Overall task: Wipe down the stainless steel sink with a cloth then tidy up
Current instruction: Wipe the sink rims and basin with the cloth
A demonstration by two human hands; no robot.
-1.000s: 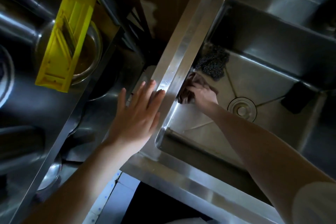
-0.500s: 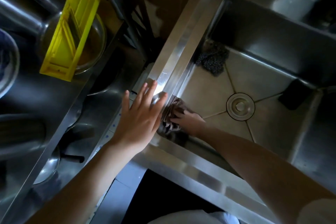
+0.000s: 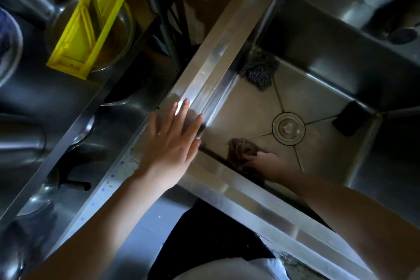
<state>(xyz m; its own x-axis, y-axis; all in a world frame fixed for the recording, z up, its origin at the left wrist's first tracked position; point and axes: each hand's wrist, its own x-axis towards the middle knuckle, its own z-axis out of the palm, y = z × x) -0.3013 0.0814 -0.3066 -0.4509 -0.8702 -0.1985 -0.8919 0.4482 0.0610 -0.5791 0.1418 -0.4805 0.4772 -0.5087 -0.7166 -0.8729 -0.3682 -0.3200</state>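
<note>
The stainless steel sink (image 3: 218, 52) is a deep square basin with a round drain (image 3: 288, 128) in its floor. My right hand (image 3: 266, 163) reaches down inside and holds a dark brownish cloth (image 3: 241, 150) against the basin floor by the near wall. My left hand (image 3: 172, 145) lies flat with straight fingers on the sink's near-left rim corner. A steel-wool scrubber (image 3: 259, 70) sits in the far-left corner of the basin. A black sponge-like block (image 3: 348, 118) leans at the right wall.
Left of the sink, a yellow plastic slicer (image 3: 91, 18) lies across a metal bowl (image 3: 122, 36) among other steel bowls and pots. A dark pan handle (image 3: 75, 184) shows on the lower shelf. A faucet base (image 3: 402, 34) stands at the far right.
My right hand has dragged the cloth from the left wall of the basin toward me and rightward along the near wall. My left hand has stayed on the rim.
</note>
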